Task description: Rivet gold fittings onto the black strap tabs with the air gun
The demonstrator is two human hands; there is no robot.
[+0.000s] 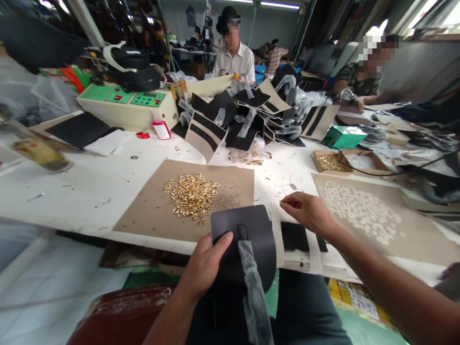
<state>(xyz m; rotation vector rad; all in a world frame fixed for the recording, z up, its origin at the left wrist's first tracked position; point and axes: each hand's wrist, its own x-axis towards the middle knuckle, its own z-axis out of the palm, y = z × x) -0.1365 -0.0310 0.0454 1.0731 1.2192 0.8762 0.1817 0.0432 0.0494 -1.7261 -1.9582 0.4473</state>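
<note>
A black leather-like piece (257,218) with a rounded edge is gripped at its left side by my left hand (212,258), thumb on top. A plastic-wrapped strap (253,282) runs down from a small black tab on it. To the right, my right hand (302,208) is pinched above the table, with a tiny object at its fingertips too small to name. Gold metal rings (194,196) lie heaped on a brown board (143,215) beyond my left hand. Small whitish pieces (359,211) are spread on another board at the right.
Black and beige panels (247,115) with wrapped straps are piled at the back. A cream machine (125,108), a red bottle (161,128) and a green box (344,137) stand on the white table (86,182). People (235,52) sit across it.
</note>
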